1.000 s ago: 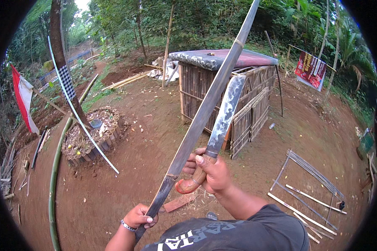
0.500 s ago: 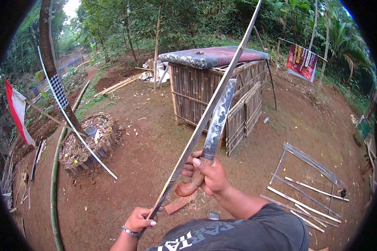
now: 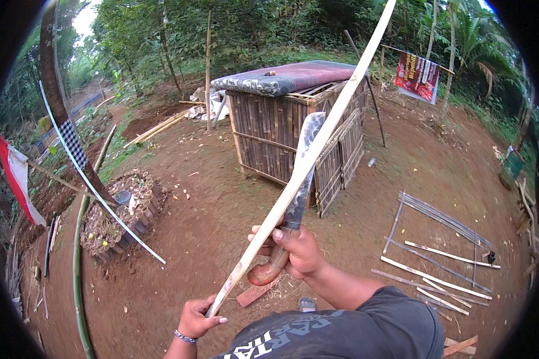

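A long, pale split-bamboo strip (image 3: 329, 124) runs slantwise up to the right, its light face toward me. My left hand (image 3: 199, 318) is closed around its lower end. In my right hand (image 3: 298, 250) is a machete (image 3: 298, 206) with a curved wooden handle, gripped with the blade pointing up. The right-hand fingers also reach the strip, which crosses in front of the blade and hides part of it. Below the handle, a reddish flat block (image 3: 254, 294) lies on the soil among thin shavings.
Ahead stands a slatted bamboo hutch (image 3: 266, 131) with a mattress (image 3: 293, 78) on top. Bamboo strips (image 3: 437, 278) lie on the ground to the right. On the left are a tree ringed by bamboo stakes (image 3: 141, 224), a long green pole (image 3: 78, 287) and a red-and-white flag (image 3: 21, 176).
The bamboo strip has been turned, from its dark narrow side to its pale wide face. It now crosses over the machete blade. The view has shifted slightly to the right.
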Demonstrator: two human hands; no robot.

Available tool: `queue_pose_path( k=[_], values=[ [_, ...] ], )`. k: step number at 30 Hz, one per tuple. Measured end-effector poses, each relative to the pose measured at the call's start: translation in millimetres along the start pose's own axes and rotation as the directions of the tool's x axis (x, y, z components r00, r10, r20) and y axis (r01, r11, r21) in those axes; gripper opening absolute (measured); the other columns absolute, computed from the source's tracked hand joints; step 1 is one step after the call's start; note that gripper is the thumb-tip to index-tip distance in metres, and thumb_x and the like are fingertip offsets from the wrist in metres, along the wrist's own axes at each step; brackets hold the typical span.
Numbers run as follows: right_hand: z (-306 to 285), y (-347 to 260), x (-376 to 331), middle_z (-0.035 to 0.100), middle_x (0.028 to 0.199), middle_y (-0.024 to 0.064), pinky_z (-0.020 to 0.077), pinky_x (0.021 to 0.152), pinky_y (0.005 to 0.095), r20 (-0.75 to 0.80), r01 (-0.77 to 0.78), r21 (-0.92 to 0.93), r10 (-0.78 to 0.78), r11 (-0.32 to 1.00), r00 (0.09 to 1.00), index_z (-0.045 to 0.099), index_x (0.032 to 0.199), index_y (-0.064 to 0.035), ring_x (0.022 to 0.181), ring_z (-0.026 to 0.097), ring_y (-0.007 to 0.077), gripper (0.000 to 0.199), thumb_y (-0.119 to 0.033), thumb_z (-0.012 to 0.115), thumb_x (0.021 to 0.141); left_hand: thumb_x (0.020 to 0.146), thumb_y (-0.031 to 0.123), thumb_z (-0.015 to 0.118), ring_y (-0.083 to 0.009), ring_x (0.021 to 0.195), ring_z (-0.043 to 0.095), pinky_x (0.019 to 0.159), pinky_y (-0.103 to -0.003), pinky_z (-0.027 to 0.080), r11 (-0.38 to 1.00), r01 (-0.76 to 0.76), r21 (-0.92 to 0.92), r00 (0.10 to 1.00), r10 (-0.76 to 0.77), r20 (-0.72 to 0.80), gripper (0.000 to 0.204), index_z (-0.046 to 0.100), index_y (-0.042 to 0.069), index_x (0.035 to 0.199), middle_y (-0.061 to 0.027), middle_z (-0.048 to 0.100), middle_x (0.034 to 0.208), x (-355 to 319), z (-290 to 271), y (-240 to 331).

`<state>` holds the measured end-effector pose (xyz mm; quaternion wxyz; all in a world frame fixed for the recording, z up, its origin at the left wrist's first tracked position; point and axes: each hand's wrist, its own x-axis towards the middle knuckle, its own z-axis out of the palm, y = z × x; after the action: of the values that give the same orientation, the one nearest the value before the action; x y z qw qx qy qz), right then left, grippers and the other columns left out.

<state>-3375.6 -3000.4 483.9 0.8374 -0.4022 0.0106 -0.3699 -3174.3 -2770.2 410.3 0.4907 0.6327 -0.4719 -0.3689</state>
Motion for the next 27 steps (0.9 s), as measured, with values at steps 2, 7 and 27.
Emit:
queue_pose_path(
  k=[2, 7, 27],
  values=[
    [0, -1, -4, 0.060, 0.120, 0.0173, 0.0523, 0.094, 0.0499, -0.005, 0.001, -0.004, -0.001, 1.000, 1.000, 0.049, 0.119, -0.0019, 0.113, 0.060, 0.0322, 0.025, -0.008, 0.055, 0.095, 0.062, 0.020, 0.086, -0.0079, 0.067, 0.058, 0.061, -0.025, 0.046, 0.994, -0.070, 0.086, 0.997, 0.072, -0.029, 0.060, 0.065, -0.008, 0.111, -0.0032, 0.065, 0.076, 2, 2, 0],
    [-13, -7, -6, 0.060, 0.118, 0.0147, 0.0522, 0.094, 0.0478, -0.091, 0.060, 0.037, -0.056, 0.998, 0.994, 0.048, 0.121, -0.0026, 0.109, 0.061, 0.0288, 0.028, -0.009, 0.056, 0.095, 0.061, 0.022, 0.086, -0.0163, 0.068, 0.065, 0.065, -0.028, 0.050, 0.917, -0.221, 0.332, 0.963, 0.259, -0.073, 0.057, 0.067, -0.005, 0.108, -0.0131, 0.067, 0.077, 8, 5, -7],
    [-82, 45, -38, 0.058, 0.105, 0.0151, 0.0506, 0.092, 0.0487, -0.633, 0.002, 0.247, 0.160, 0.969, 0.757, 0.050, 0.108, 0.0012, 0.100, 0.061, 0.0311, 0.020, -0.011, 0.055, 0.092, 0.058, 0.029, 0.084, -0.0273, 0.066, 0.058, 0.069, -0.039, 0.046, 0.166, -0.192, 0.967, 0.948, 0.285, 0.139, 0.060, 0.067, 0.012, 0.113, -0.0080, 0.058, 0.070, -9, -22, 79]
  ],
)
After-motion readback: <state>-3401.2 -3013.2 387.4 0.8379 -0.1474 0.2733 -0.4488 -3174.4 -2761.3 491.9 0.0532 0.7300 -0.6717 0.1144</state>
